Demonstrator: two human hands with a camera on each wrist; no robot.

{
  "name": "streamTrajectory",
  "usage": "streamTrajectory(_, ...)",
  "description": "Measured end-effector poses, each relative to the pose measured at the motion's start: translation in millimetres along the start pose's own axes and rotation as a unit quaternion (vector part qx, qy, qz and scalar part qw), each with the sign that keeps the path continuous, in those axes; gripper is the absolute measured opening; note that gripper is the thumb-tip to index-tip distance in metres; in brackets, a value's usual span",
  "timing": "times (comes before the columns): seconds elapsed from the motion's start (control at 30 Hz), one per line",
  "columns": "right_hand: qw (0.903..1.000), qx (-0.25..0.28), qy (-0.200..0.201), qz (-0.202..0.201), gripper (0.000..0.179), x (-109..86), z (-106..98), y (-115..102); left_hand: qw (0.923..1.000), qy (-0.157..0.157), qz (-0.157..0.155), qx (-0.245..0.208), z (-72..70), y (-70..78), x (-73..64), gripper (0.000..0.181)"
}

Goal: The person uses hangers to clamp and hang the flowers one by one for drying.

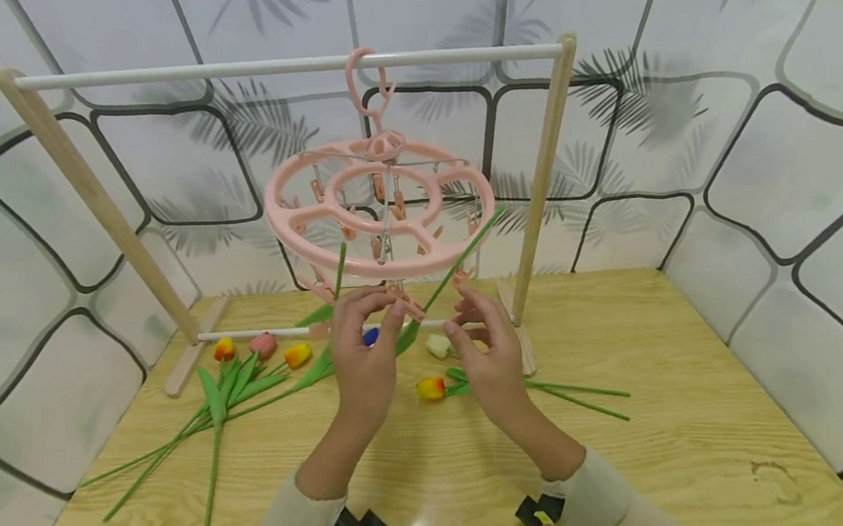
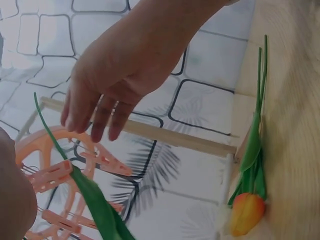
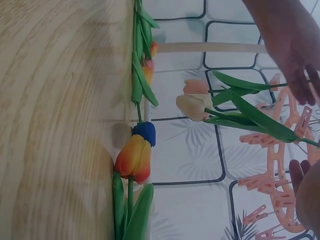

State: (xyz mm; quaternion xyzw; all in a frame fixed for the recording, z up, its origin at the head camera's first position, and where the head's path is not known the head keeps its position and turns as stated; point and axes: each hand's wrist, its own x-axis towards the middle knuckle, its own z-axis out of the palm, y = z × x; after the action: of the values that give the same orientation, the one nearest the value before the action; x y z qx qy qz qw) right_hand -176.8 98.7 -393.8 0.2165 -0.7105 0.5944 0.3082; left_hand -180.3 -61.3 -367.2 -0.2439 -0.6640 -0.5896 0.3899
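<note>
A pink round clip hanger (image 1: 290,224) hangs from the white rod. My left hand (image 1: 365,351) pinches one of its pink clothespins (image 1: 412,307), whose jaws meet a green stem (image 2: 52,132). This stem belongs to a white artificial tulip (image 3: 191,107), hanging head down with its leaf (image 2: 97,205) below the clothespin. Just right of the stem, my right hand (image 1: 485,353) is raised with loosely bent fingers and holds nothing. A pink tulip (image 3: 195,86) also hangs head down, beside the white one. Its upper stem (image 1: 341,268) shows left of my left hand.
Wooden posts (image 1: 96,199) support the white rod (image 1: 186,71). On the wooden table (image 1: 675,408) lie several tulips (image 1: 229,388) at left, a blue tulip (image 1: 371,336) behind my left hand, and an orange-yellow tulip (image 1: 430,388) near a white flower head (image 1: 439,345).
</note>
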Motion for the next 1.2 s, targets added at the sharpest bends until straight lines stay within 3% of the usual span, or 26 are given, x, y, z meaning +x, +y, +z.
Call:
streamTrajectory(0.2, 0.9996, -0.015, -0.005, 0.022, 0.042, -3.8, -6.0, 4.2, 0.9924, -0.014, 0.113, 0.047, -7.0, 5.3, 11.6, 0.014)
streamTrajectory(0.43, 0.9979, -0.043, -0.025, 0.043, 0.042, -9.4, -27.1, 14.4, 0.9717, -0.054, 0.172, 0.152, -10.8, 17.9, 35.5, 0.018)
streamTrajectory(0.73, 0.9921, -0.099, -0.068, 0.036, 0.042, -22.8, -72.8, 41.0, 0.9486, -0.103, 0.178, 0.241, -16.8, 24.4, 52.9, 0.021)
streamTrajectory(0.9, 0.9826, -0.140, -0.100, 0.069, 0.039, -30.1, -99.1, 46.3, 0.9350, -0.112, 0.194, 0.275, -20.8, 23.5, 57.3, 0.020)
streamTrajectory(1.07, 0.9719, -0.176, -0.127, 0.091, 0.036, -34.9, -117.3, 49.0, 0.9277, -0.122, 0.198, 0.292, -23.8, 21.8, 59.1, 0.018)
streamTrajectory(1.2, 0.9664, -0.193, -0.143, 0.091, 0.036, -40.0, -128.9, 59.7, 0.9271, -0.127, 0.192, 0.295, -25.1, 22.3, 59.8, 0.016)
